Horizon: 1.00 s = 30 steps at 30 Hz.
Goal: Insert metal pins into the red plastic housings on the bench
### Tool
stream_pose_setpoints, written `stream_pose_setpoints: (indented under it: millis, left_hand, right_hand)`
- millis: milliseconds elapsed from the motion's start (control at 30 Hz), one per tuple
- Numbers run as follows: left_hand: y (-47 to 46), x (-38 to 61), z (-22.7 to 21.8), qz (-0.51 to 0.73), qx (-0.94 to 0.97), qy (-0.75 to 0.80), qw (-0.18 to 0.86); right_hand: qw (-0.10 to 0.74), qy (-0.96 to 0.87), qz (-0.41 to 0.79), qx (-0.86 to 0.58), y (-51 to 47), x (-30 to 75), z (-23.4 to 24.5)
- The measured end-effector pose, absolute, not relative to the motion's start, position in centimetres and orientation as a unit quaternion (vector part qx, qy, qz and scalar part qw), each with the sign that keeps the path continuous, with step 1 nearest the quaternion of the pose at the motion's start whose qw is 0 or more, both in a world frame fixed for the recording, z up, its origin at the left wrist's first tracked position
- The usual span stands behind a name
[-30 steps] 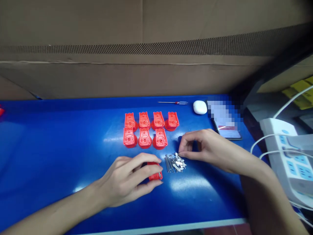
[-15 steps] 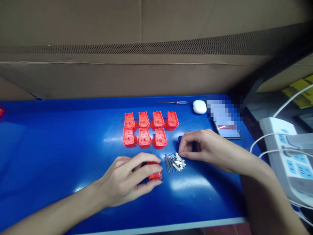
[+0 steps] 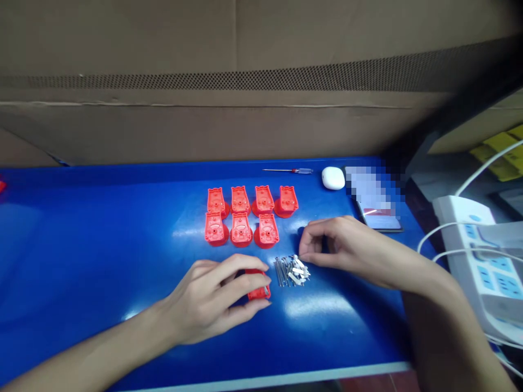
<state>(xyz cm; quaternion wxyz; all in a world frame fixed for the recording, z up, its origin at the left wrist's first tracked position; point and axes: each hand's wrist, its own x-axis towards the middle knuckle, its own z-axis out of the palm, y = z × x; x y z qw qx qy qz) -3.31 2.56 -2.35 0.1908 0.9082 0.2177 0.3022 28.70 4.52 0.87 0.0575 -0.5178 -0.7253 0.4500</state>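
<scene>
The left hand (image 3: 210, 298) curls its fingers closed over a red moulded plastic housing (image 3: 259, 293), gripping it against the blue workbench (image 3: 98, 245) with the fingertips wrapped around its far side. The right hand (image 3: 343, 250) is partly closed just above a small heap of metal pins and clips (image 3: 291, 272), its thumb and forefinger pinched nearly together at the heap's upper right edge; whether they have hold of a piece is too small to tell. Seven more red plastic housings (image 3: 241, 228) stand just beyond in two rows, four behind and three in front. Farther back lie a small screwdriver (image 3: 288, 170), a white oval case (image 3: 333, 178) and a partly blurred smartphone (image 3: 378, 220), with a white power strip (image 3: 469, 256) to the right of the bench and a cardboard box (image 3: 204, 125) behind it
</scene>
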Motion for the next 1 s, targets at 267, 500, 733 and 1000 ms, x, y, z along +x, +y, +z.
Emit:
stream_pose_setpoints:
  millis: [267, 500, 733, 1000]
  left_hand:
    - [2.5, -3.4, -2.7, 0.301, 0.908, 0.219, 0.195]
    - [2.6, -3.4, -2.5, 0.303, 0.907, 0.22, 0.194]
    - [2.6, -3.3, -2.4, 0.304, 0.907, 0.22, 0.192]
    - [2.4, -3.5, -2.7, 0.309, 0.905, 0.227, 0.183]
  right_hand:
    - [0.049, -0.723, 0.45, -0.523, 4.4, 28.6, 0.9]
    - [0.048, -0.719, 0.458, -0.521, 4.5, 28.5, 1.3]
    - [0.061, -0.723, 0.46, -0.512, 4.3, 28.7, 1.3]
    - [0.137, -0.715, 0.415, -0.546, 4.2, 28.0, 2.0]
